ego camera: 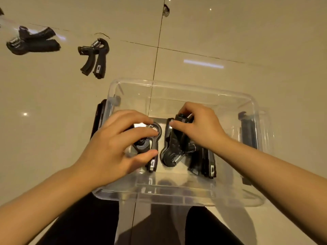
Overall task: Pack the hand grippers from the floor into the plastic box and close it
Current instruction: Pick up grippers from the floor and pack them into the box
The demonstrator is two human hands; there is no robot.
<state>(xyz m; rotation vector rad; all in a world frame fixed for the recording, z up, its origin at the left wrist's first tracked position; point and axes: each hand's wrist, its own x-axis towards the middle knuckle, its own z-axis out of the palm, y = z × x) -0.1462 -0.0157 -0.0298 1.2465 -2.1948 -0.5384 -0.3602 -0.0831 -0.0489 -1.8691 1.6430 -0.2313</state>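
Now | black sprung hand grippers [155, 142] in clear plastic box [184, 91] | both hands holding

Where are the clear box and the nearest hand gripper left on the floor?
plastic box [184, 85]: head view, far rim.
hand gripper on the floor [100, 63]: head view, right handle.

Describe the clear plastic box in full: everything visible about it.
The plastic box is a transparent, rectangular tub with rounded corners and a thick rim, standing upright and open on the tiled floor between the person's knees. No lid is on it. Black latch clips hang at its two short sides. The floor's tile joint shows through its base. Inside lie several black hand grippers with metal springs; the left hand holds one and the right hand holds another, both reaching in over the near rim.
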